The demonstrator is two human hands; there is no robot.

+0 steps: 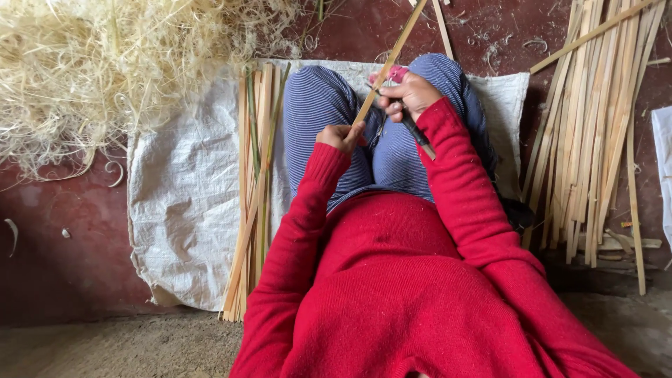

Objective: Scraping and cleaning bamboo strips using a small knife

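Left fingers: the fingers of the left hand [341,136] are curled tight around the lower end of a thin bamboo strip [389,61], just left of frame centre.
Right fingers: the right hand [409,94] has its fingers wrapped round a dark-handled knife [414,130], pressed against the strip at centre top; a pink patch shows at the fingertips, what it is I cannot tell.
Strip: it runs slanting from the left hand up past the right hand to the top edge of the frame, above the lap.
Lap: 2 knees in blue striped trousers [316,105] sit under both hands, red sleeves reaching up to them.
Sack: a white woven sack [183,210] lies on the floor beneath the legs, its left edge ragged at centre left.
Left bundle: a bundle of split strips [253,196] lies on the sack, just beside the left leg.
Right pile: a larger pile of strips [595,126] fills the right side, near the right elbow.
Shavings: a heap of pale shavings [105,63] fills the upper left.
Open room: bare red floor [63,259] at lower left.
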